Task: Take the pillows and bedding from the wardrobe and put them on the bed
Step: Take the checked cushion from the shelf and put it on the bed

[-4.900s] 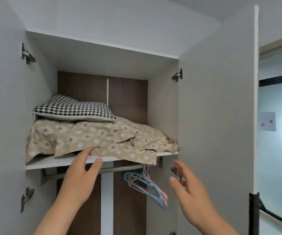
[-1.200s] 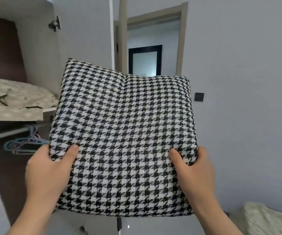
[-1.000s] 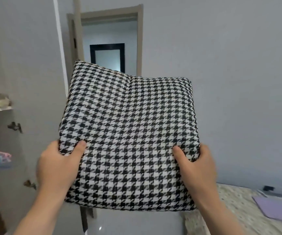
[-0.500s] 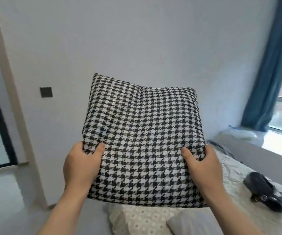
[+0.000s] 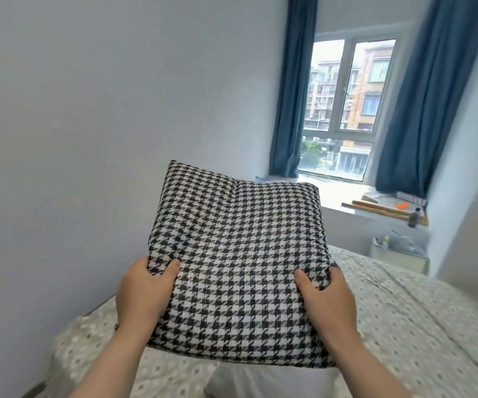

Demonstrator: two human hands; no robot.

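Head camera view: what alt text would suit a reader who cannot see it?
The left hand and right hand grip a black-and-white checked pillow by its sides, above a bed with a dotted sheet. Behind are a wall and a window with blue curtains.

The houndstooth pillow (image 5: 237,254) is covered in a coarsely woven black-and-white cloth, matt and visibly textured. The bed sheet (image 5: 404,311) is made of a thinner, smoother matt cloth printed with small pale motifs, and the blue curtains (image 5: 289,96) are seen as soft, dull fabric. The wall (image 5: 117,110) is finished in smooth matt paint, and wooden sticks (image 5: 384,209) are laid on the smooth, pale window sill (image 5: 341,193).
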